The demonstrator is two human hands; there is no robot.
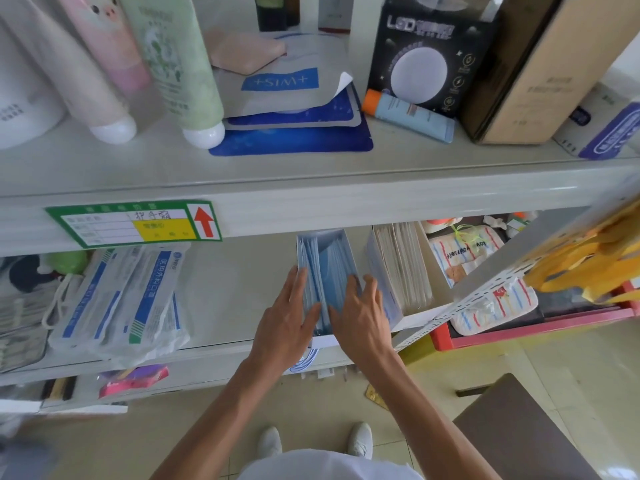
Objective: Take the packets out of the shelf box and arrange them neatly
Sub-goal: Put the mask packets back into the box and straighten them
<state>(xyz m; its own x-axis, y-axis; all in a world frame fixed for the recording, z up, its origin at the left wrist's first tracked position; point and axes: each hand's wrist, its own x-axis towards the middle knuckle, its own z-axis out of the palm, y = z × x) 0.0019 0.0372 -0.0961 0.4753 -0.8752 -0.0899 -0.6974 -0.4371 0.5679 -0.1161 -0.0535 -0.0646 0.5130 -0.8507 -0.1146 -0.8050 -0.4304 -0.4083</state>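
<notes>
Left hand (pixel 289 315): in at the lower shelf, about 6 o'clock of centre frame; fingers (pixel 298 282) stretched flat and together along the left side of the blue packets; thumb tucked against the front of the stack; pressing, not pinching

Right hand (pixel 360 315): just beside the left, at its 3 o'clock; fingers (pixel 371 289) slightly spread, laid over the right side of the same stack; the two hands squeeze the packets between them

Packets (pixel 327 271): blue, thin, standing on edge in a row; still inside the shelf box, running away from the person toward 12 o'clock; the near end is hidden by the hands

Shelf box (pixel 332 237): white, open-topped, on the lower shelf; its far wall shows at 12 o'clock of the packets; its near edge peeks out between the wrists

Second box (pixel 398 268): at 3 o'clock of the shelf box, touching or nearly so; full of pale upright packets

Mask bags (pixel 117 299): clear bags with blue-and-white print; lying flat at 9 o'clock of the hands, well apart from the box

Price label (pixel 135 223): green-edged, red arrow pointing up; stuck on the shelf edge at 11 o'clock of the hands

Upper shelf (pixel 311 168): tubes at 11 o'clock; flat blue sachets (pixel 294 133) at 12; black LED box (pixel 429 53) at 1 o'clock

Floor: white shoes (pixel 360 439) at 6 o'clock, under the forearms
</notes>
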